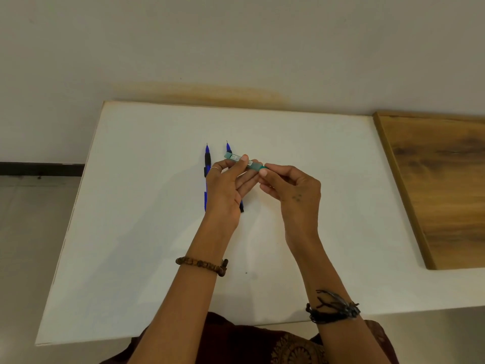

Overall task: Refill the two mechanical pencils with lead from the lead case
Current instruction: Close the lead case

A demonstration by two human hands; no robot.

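On a table (pixel 131 232) set against the wall (pixel 236 43): two mechanical pencils side by side, tips pointing away toward the wall, left pencil (pixel 207 160) just beside right pencil (pixel 228 147), both partly hidden under the left hand (pixel 225 190)
Above the pencils, held off the tabletop: lead case (pixel 240 160), lying crosswise, far end over the right pencil, near end toward the right
Left hand on the case's middle, right hand (pixel 291 187) pinching its right end, both hands near the table's centre
To the right, well apart from the pencils: wooden board (pixel 441 179) lying flat along the same surface
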